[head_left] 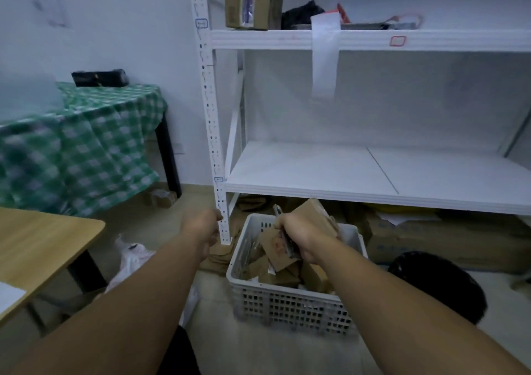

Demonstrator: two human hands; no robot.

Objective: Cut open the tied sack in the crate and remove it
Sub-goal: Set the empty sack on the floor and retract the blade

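A white slotted plastic crate (pixel 290 305) stands on the floor below the shelf, filled with brown cardboard parcels (pixel 283 274). My right hand (pixel 300 238) is over the crate and grips a dark, thin tool (pixel 288 245). A brown parcel (pixel 314 215) sits against the far side of that hand. My left hand (pixel 202 228) hovers left of the crate, beside the shelf post, with its back to the camera and its fingers hidden. A crumpled white sack (pixel 129 256) lies on the floor to the left, outside the crate.
A white metal shelf unit (pixel 344 190) rises directly behind the crate, its post (pixel 222 225) next to my left hand. A wooden table (pixel 37 248) juts in at left, a green checked table behind it. A black bin (pixel 436 282) stands right of the crate.
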